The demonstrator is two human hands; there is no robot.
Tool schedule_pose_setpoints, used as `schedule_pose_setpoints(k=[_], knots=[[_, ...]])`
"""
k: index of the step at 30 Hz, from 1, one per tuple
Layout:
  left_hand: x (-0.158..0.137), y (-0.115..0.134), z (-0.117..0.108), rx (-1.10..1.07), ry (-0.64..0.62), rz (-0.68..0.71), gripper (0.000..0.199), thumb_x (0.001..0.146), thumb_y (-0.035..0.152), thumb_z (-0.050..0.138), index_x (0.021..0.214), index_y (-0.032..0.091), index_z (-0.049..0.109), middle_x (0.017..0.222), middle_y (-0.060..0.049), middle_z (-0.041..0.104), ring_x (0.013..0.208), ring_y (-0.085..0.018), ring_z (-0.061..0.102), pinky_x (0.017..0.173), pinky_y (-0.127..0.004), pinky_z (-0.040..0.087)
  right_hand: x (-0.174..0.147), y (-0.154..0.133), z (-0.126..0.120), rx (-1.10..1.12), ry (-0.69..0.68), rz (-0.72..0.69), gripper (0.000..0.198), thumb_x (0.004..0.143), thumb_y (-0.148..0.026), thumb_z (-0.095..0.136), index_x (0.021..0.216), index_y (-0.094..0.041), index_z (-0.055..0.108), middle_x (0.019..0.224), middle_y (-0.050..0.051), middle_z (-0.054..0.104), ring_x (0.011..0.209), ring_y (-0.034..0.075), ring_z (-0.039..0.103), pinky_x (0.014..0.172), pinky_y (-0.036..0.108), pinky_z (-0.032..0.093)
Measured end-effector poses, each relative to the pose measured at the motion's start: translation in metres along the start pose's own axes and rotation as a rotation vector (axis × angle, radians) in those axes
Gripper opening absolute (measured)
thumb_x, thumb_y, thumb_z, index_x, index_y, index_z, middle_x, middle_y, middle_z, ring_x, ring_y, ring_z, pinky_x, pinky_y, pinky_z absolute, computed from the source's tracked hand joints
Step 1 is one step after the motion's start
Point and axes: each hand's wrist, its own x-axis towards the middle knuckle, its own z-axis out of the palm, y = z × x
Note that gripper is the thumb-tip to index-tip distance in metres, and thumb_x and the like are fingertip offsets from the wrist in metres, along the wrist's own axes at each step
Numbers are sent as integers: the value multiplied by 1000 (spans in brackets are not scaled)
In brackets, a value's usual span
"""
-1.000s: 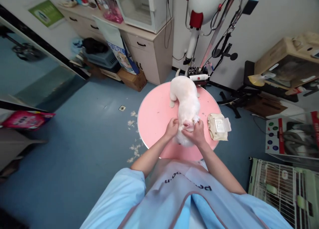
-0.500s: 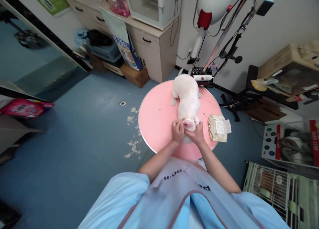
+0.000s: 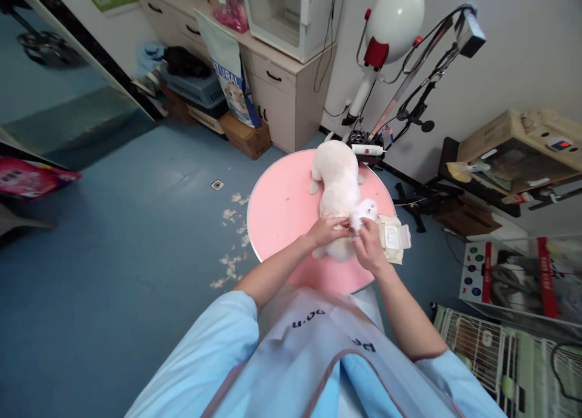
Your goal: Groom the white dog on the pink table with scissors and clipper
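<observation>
A short-clipped white animal (image 3: 339, 175), perhaps a dog or a cat, is on the round pink table (image 3: 277, 205), its head toward me. My left hand (image 3: 325, 232) holds its ear, with the reddish inner side (image 3: 346, 224) turned up between my hands. Closed fingers of my right hand (image 3: 370, 246) grip a white wipe (image 3: 364, 212) just right of the ear. The wipe's upper part stands up loosely. Just right of that hand lies an opened wipes pack (image 3: 391, 236), its white lid folded back. The animal's face is not visible.
A white dryer (image 3: 395, 17) on a stand and a grooming arm (image 3: 395, 102) rise behind the table. Clipped fur (image 3: 233, 263) lies on the floor at the left. Wire cages (image 3: 477, 339) stand at the lower right. Beige cabinets (image 3: 277, 96) line the back wall.
Both hands were at the ear. My right hand has shifted right and the wipe now shows spread above it. My left hand has flattened more across the ear, and the view has tilted slightly.
</observation>
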Motion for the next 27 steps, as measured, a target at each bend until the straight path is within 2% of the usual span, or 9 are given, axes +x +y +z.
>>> schedule_pose_setpoints(k=[2,4,8,10,14,18,21,23,27], knots=[[2,5,3,19,-9,-24,22,77,27,69,99,22,71,95,-4,69,91,-19,63,87,-29,48,4,-6,-5,-98,-120,-74,23,88,-30,45,90,-19,65,112,12,52,106,28,48,93,48,40],[3,6,7,50,-32,-35,22,76,25,69,98,22,71,92,-4,69,89,-20,62,83,-29,48,10,-6,-6,-177,-182,-76,28,91,-27,41,80,-19,66,102,12,55,96,26,50,88,44,42],[4,4,15,115,-47,-79,25,76,23,67,100,19,70,91,-6,68,86,-21,61,79,-29,46,19,5,0,-265,-226,-43,28,91,-27,45,77,-18,67,99,12,55,87,24,51,81,40,44],[3,3,17,127,-35,-103,25,77,25,67,101,18,69,91,-7,68,85,-21,61,77,-29,46,20,12,3,-234,-252,-16,26,91,-27,47,78,-18,67,99,12,55,86,23,52,80,38,44],[-1,-2,20,102,-83,-62,31,73,29,74,103,21,70,90,-6,68,86,-21,61,79,-30,46,19,24,8,-59,-322,25,23,89,-25,49,74,-19,66,84,7,53,80,19,53,76,34,46],[-5,-7,23,77,-96,-64,36,70,33,78,103,20,70,91,-6,69,85,-22,62,80,-31,46,12,35,9,105,-296,14,24,89,-26,46,73,-18,62,88,7,55,82,19,54,77,36,47],[-6,-9,24,49,-59,-77,36,68,34,78,101,21,70,93,-6,69,87,-23,63,82,-32,47,5,39,7,173,-233,68,27,90,-27,42,69,-19,57,87,7,55,82,20,55,77,37,48],[-6,-10,24,31,-44,-66,37,67,34,78,101,22,70,94,-5,69,89,-22,63,84,-31,46,1,37,6,154,-188,84,27,90,-27,42,70,-19,59,89,8,55,85,20,55,78,37,48],[-5,-12,25,25,-70,-58,27,68,35,77,91,23,70,84,-3,67,83,-21,62,80,-29,46,-3,29,11,-61,-214,-38,24,88,-23,46,75,-20,66,97,9,56,90,23,51,83,40,45]])
